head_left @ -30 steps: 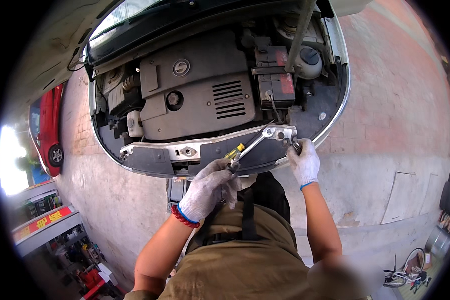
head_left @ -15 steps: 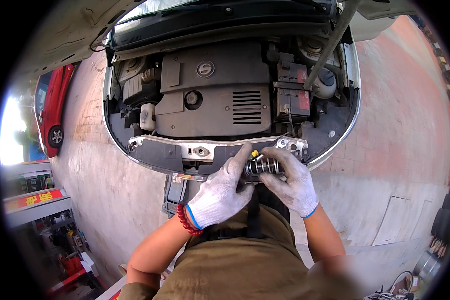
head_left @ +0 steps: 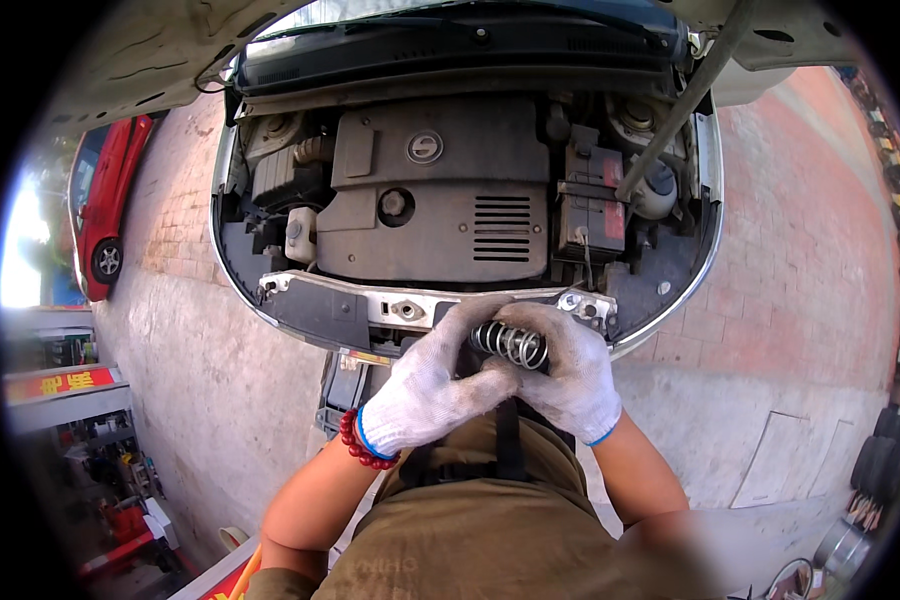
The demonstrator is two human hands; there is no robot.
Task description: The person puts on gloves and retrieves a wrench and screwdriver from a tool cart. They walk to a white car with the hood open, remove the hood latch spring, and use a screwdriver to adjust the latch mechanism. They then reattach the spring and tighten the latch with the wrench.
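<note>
Held between both hands, close to the front edge of the open engine bay, is a short metal coil spring point(head_left: 512, 346) with a dark core inside. It lies at a slant, its right end nearer my body. My left hand point(head_left: 432, 382), in a white knitted glove with a blue cuff, closes on the spring's left end with thumb and fingers. Gloved the same way, my right hand point(head_left: 573, 372) curls over it from the right. Its fingertips overlap the far side of the coils, and part of the spring is hidden by the gloves.
Just beyond my hands lies the car's front crossmember point(head_left: 345, 300). Behind it are a dark plastic engine cover point(head_left: 440, 200), a battery point(head_left: 595, 200) and a slanting bonnet prop rod point(head_left: 685, 100). A red car point(head_left: 105, 210) stands left. Shelving point(head_left: 65, 385) is lower left, tyres point(head_left: 880, 455) right.
The spring has turned from nearly level to slanting, and its yellow piece is now out of sight. My right hand has moved left and closed further around it. The view has shifted slightly.
</note>
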